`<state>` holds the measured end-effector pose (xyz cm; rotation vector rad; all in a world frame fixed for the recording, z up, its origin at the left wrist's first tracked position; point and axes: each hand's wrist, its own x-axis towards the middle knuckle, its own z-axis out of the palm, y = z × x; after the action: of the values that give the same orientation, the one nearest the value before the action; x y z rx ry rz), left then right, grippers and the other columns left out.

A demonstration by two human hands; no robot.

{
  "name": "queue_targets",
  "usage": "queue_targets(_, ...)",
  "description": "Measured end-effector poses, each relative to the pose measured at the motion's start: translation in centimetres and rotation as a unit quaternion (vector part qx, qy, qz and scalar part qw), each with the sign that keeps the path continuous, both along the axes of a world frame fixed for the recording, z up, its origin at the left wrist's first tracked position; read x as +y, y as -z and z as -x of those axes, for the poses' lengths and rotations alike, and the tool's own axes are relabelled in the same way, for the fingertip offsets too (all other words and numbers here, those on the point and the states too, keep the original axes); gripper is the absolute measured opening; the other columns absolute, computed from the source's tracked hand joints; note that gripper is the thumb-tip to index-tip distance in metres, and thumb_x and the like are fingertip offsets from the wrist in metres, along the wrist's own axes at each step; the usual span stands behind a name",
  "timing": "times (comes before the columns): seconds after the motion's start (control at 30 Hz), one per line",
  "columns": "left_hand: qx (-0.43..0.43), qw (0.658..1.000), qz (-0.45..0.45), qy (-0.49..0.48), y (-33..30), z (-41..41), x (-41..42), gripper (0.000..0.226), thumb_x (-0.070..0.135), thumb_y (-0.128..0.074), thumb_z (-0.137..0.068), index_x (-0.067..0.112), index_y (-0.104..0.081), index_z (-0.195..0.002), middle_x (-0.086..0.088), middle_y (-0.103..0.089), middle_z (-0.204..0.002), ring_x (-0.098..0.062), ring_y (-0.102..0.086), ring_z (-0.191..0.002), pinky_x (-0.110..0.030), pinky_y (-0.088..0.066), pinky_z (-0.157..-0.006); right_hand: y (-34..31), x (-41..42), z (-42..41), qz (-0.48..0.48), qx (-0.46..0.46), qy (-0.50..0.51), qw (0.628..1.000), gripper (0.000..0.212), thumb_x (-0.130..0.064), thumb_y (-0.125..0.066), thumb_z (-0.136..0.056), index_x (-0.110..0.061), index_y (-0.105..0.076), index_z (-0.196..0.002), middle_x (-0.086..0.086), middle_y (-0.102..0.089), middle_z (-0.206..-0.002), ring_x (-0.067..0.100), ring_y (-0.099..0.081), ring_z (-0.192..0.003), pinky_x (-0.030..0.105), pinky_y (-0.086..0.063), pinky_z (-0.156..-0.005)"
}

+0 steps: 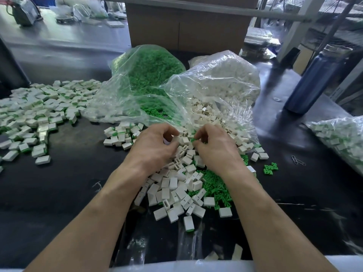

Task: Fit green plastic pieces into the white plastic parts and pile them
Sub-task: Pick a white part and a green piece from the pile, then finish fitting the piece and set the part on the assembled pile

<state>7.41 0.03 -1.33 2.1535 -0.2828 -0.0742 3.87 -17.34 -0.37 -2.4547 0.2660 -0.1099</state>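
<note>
Both hands work over a heap of loose white plastic parts (176,191) on the black table. My right hand (214,148) pinches a small green piece (193,139) between its fingertips. My left hand (155,146) has its fingers curled among the white parts (183,140) at the heap's top; what it holds is hidden. Loose green pieces (216,190) lie under and right of the heap. A clear bag of green pieces (151,71) and a clear bag of white parts (222,85) stand behind. Fitted white-and-green parts (39,110) are spread at the left.
A smaller cluster of fitted parts (121,134) lies just left of my left hand. A blue bottle (316,79) stands at the right, with another bag of fitted parts (341,140) by the right edge. A cardboard box (186,26) is behind the bags. Paper clips (297,160) lie nearby.
</note>
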Motion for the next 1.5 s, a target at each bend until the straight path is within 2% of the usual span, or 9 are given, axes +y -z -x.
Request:
queue_targets(0.13,0.003,0.999,0.040,0.012,-0.2,0.2,0.2,0.014,0.026,-0.073,-0.097,0.032,-0.069,-0.110,0.010,-0.070,-0.093,0.007,-0.066,-0.071,-0.009,-0.049,-0.056,0.1,0.0,0.0,-0.006,-0.007,-0.003,1.000,0.009,-0.028,-0.068,-0.101,-0.029,-0.062,-0.106,-0.009,-0.056,-0.109,0.017,-0.056,-0.108,0.049,-0.048,-0.108)
queue_targets(0.23,0.020,0.996,0.091,0.015,-0.5,0.3,0.3,0.019,0.022,-0.076,-0.095,0.032,-0.070,-0.109,0.006,-0.072,-0.097,-0.005,-0.070,-0.083,-0.017,-0.058,-0.069,0.1,0.0,0.1,-0.005,-0.029,-0.005,1.000,0.007,-0.029,-0.068,-0.100,-0.027,-0.063,-0.104,-0.009,-0.058,-0.107,0.016,-0.058,-0.104,0.046,-0.051,-0.104)
queue_targets(0.33,0.039,0.987,0.152,0.019,-0.8,0.4,0.3,0.023,0.013,-0.077,-0.094,0.029,-0.070,-0.110,0.002,-0.072,-0.101,-0.011,-0.073,-0.087,-0.024,-0.063,-0.072,0.1,0.0,0.4,-0.024,-0.069,-0.003,0.997,0.007,-0.030,-0.069,-0.099,-0.028,-0.063,-0.101,-0.012,-0.063,-0.101,0.013,-0.063,-0.096,0.045,-0.056,-0.095)
queue_targets(0.43,0.028,0.983,0.177,0.037,-1.0,0.4,0.4,0.026,0.009,-0.075,-0.094,0.027,-0.070,-0.111,0.000,-0.072,-0.102,-0.008,-0.072,-0.085,-0.022,-0.061,-0.071,0.1,-0.1,0.8,-0.080,-0.121,-0.004,0.989,0.009,-0.027,-0.072,-0.097,-0.028,-0.064,-0.099,-0.011,-0.068,-0.093,0.012,-0.067,-0.089,0.043,-0.061,-0.085)
queue_targets(0.53,0.005,0.982,0.180,0.051,-1.0,0.5,0.3,0.024,0.008,-0.075,-0.094,0.028,-0.072,-0.107,0.004,-0.074,-0.096,-0.001,-0.069,-0.080,-0.017,-0.056,-0.069,0.2,-0.1,1.1,-0.164,-0.155,-0.013,0.974,0.008,-0.023,-0.074,-0.097,-0.027,-0.067,-0.096,-0.008,-0.070,-0.088,0.006,-0.068,-0.080,0.030,-0.061,-0.076)
queue_targets(0.73,-0.041,0.983,0.172,0.053,-1.0,0.5,0.1,0.024,0.008,-0.076,-0.093,0.029,-0.072,-0.105,0.008,-0.074,-0.094,-0.003,-0.070,-0.086,-0.017,-0.057,-0.073,0.1,0.2,1.4,-0.297,-0.208,-0.046,0.931,0.010,-0.016,-0.075,-0.099,-0.022,-0.071,-0.105,-0.002,-0.074,-0.094,0.009,-0.072,-0.084,0.025,-0.060,-0.074)
queue_targets(1.07,-0.026,0.977,0.192,0.092,-1.4,0.8,0.1,0.022,0.019,-0.067,-0.101,0.027,-0.076,-0.119,0.013,-0.076,-0.089,-0.004,-0.068,-0.082,-0.026,-0.061,-0.078,0.5,0.3,1.3,-0.314,-0.206,-0.070,0.924,0.023,-0.010,-0.073,-0.099,-0.033,-0.077,-0.100,-0.004,-0.077,-0.094,0.017,-0.072,-0.082,0.028,-0.059,-0.068)
queue_targets(1.37,-0.009,0.973,0.197,0.118,-1.5,0.9,0.1,0.024,0.019,-0.061,-0.103,0.036,-0.074,-0.114,0.024,-0.069,-0.073,0.007,-0.061,-0.068,-0.013,-0.050,-0.063,0.1,0.4,1.4,-0.313,-0.229,-0.060,0.919,0.021,-0.010,-0.069,-0.101,-0.029,-0.077,-0.099,-0.004,-0.072,-0.091,0.018,-0.067,-0.078,0.020,-0.054,-0.062)
queue_targets(1.5,-0.005,0.975,0.184,0.121,-1.6,1.0,0.1,0.027,0.016,-0.058,-0.105,0.038,-0.072,-0.114,0.026,-0.070,-0.076,0.007,-0.064,-0.075,-0.013,-0.053,-0.069,0.1,0.4,1.5,-0.308,-0.225,-0.059,0.923,0.017,-0.010,-0.070,-0.101,-0.025,-0.077,-0.101,-0.001,-0.070,-0.093,0.019,-0.066,-0.078,0.019,-0.054,-0.062)
